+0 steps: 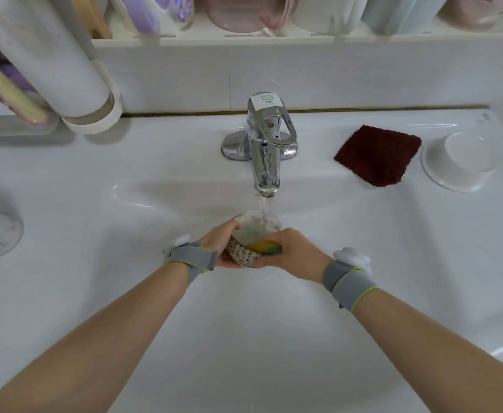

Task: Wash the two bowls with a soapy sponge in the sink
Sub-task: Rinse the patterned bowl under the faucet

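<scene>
— Right, where is the bowl being washed?

— Low in the white sink [363,263], at about six o'clock from the chrome tap [263,150]. It is a small patterned bowl [241,254], tilted, and the stream of water [264,213] from the spout falls straight into it.

— Who has hold of it?

— The left hand [219,245] cups it from nine o'clock, fingers curled round its outer wall. The right hand [293,251], at three o'clock, grips a yellow and green sponge [266,246] and presses it against the bowl's inner rim. Both wrists wear grey bands with a white blob on each.

— And the second bowl?

— A plain white bowl [456,160] sits upside down on the counter at two o'clock from the hands, well apart from them. Just beside it, toward the tap, lies a dark red scouring pad [378,155].

— Anything on the other side?

— A white paper towel roll [44,61] hangs at ten o'clock.
</scene>
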`<act>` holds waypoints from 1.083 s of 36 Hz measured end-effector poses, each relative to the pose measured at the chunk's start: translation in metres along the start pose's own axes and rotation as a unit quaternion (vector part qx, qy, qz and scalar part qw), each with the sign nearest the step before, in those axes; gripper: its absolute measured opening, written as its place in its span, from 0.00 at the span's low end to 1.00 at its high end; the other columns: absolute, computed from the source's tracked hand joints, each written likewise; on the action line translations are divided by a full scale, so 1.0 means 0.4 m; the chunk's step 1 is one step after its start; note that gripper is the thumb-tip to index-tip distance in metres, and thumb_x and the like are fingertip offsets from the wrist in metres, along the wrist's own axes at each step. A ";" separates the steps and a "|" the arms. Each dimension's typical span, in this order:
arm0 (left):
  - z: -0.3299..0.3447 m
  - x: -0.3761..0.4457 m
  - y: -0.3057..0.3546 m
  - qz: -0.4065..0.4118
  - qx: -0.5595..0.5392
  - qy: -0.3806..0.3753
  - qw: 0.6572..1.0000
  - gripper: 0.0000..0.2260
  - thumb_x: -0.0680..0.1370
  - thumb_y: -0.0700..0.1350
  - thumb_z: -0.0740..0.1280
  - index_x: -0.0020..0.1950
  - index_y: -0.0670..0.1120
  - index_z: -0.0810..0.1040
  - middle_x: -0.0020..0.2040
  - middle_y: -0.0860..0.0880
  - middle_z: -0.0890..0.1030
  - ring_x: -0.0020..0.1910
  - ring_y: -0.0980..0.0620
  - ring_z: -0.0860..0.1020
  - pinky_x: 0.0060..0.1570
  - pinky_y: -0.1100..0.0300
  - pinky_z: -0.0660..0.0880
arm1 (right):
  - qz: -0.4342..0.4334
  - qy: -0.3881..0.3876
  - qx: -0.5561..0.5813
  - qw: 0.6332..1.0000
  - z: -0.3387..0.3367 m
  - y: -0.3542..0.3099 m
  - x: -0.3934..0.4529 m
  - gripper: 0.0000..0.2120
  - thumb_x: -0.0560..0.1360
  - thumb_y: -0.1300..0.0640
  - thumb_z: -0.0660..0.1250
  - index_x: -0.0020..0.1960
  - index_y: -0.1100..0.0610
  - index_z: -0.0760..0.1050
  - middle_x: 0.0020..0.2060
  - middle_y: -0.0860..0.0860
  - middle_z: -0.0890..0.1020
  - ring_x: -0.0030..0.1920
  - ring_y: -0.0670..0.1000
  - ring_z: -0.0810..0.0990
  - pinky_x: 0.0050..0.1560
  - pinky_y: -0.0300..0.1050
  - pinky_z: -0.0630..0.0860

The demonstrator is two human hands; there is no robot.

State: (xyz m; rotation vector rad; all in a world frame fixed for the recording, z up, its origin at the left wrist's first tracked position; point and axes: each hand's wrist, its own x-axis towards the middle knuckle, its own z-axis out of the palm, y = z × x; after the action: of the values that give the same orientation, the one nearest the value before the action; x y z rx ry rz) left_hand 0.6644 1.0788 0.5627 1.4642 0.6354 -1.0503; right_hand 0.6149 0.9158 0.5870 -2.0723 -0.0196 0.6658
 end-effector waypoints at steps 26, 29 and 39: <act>0.127 -0.010 0.004 -0.001 -0.289 -0.039 0.956 0.15 0.81 0.53 0.57 0.45 0.46 0.78 0.41 0.48 0.83 0.40 0.51 0.80 0.39 0.55 0.77 | -0.041 0.278 -0.107 0.954 0.100 0.006 0.022 0.18 0.81 0.53 0.55 0.69 0.46 0.69 0.72 0.42 0.67 0.75 0.45 0.56 0.58 0.40 0.54; 0.101 -0.033 0.019 -0.038 -0.309 -0.007 0.950 0.21 0.82 0.58 0.53 0.57 0.43 0.76 0.49 0.43 0.82 0.53 0.44 0.79 0.47 0.50 0.73 | -0.143 0.245 -0.088 0.955 0.113 0.045 -0.025 0.20 0.81 0.52 0.51 0.72 0.45 0.65 0.73 0.40 0.60 0.76 0.41 0.51 0.67 0.38 0.52; 0.105 -0.042 0.001 -0.025 -0.248 0.019 0.968 0.24 0.82 0.57 0.52 0.71 0.42 0.68 0.68 0.41 0.73 0.66 0.41 0.72 0.55 0.44 0.71 | 0.028 0.268 0.017 0.963 0.081 0.014 0.044 0.20 0.80 0.51 0.52 0.70 0.49 0.69 0.72 0.45 0.67 0.75 0.48 0.60 0.71 0.49 0.61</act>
State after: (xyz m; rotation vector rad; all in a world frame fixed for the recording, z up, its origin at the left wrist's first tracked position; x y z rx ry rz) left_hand 0.6468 1.0411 0.5806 1.0357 0.8937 -0.8231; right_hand 0.6132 0.9425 0.5609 -2.1627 0.3576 0.1192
